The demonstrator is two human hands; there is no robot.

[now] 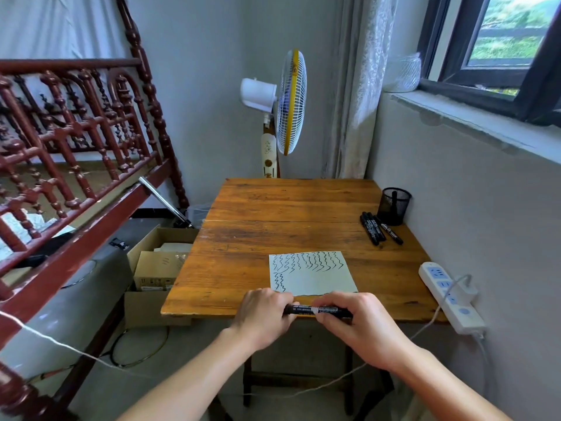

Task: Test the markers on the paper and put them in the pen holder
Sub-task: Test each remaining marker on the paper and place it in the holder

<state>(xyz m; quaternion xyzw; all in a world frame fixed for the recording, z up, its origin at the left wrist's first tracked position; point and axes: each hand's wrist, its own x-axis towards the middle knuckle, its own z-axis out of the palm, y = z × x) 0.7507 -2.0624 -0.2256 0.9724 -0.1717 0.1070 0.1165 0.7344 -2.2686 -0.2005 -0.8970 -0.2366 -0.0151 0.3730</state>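
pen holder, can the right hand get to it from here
Probably yes. The pen holder stands in the far right corner of the table, on the right hand's side; only three loose markers lie flat before it. That hand and the left hand grip a marker, though.

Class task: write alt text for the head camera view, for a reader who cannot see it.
A person's left hand and right hand grip one black marker level at the near edge of the table, beside a paper marked with wavy test lines. More markers lie by a mesh pen holder at the far right.
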